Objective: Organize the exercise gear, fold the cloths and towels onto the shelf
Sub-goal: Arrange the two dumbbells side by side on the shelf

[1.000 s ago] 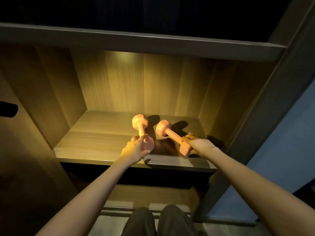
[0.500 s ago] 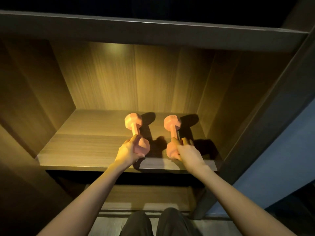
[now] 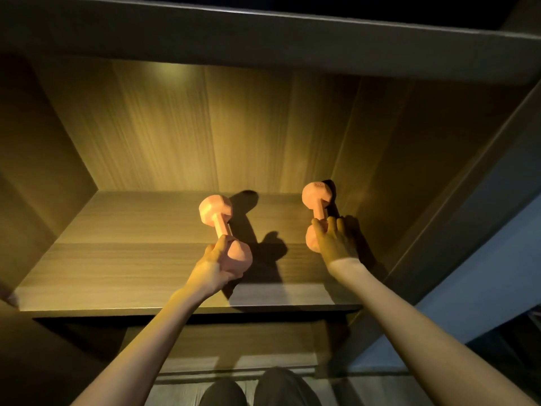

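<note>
Our left hand (image 3: 216,265) gripped the left dumbbell (image 3: 216,213) near the middle of the shelf (image 3: 117,273) and our right hand (image 3: 333,244) gripped the right dumbbell (image 3: 317,197) by its right edge, apparently to set them parallel.

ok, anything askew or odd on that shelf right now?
Nothing damaged or spilled. The two salmon-pink dumbbells are not matched: the left dumbbell angles leftward, mid-depth on the wooden shelf; the right dumbbell points straight back, deeper, near the right wall. The left hand and right hand each grip one.
</note>
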A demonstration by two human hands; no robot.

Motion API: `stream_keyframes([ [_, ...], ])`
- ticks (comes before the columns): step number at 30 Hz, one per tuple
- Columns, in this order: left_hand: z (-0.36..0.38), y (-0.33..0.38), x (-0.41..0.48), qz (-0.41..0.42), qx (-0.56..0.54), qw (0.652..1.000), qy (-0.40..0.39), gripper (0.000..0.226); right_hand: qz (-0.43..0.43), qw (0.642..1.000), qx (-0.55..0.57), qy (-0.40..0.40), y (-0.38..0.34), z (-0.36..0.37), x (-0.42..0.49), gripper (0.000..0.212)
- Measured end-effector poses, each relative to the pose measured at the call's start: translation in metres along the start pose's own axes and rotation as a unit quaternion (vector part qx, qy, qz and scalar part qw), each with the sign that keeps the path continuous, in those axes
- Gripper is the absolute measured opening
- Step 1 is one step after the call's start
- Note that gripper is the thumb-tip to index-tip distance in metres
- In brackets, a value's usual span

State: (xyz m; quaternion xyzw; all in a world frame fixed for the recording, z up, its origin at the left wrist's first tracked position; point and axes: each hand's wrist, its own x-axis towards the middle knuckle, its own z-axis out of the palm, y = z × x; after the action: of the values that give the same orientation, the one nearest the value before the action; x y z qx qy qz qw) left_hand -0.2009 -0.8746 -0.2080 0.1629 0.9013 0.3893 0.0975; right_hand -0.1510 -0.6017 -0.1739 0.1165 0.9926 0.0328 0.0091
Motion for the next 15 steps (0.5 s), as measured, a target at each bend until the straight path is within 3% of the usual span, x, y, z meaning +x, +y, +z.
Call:
stream_keyframes([
  [7, 0.000, 0.008, 0.006, 0.001, -0.034, 0.999, -0.013, 0.081, -0.006, 0.998, -0.035, 0.055, 0.011, 0.003, 0.011, 0.056],
  [15, -0.003, 0.014, 0.005, 0.004, -0.042, 0.999, -0.025, 0.081, 0.006, 1.000, -0.010, 0.027, 0.009, -0.004, 0.018, 0.057],
])
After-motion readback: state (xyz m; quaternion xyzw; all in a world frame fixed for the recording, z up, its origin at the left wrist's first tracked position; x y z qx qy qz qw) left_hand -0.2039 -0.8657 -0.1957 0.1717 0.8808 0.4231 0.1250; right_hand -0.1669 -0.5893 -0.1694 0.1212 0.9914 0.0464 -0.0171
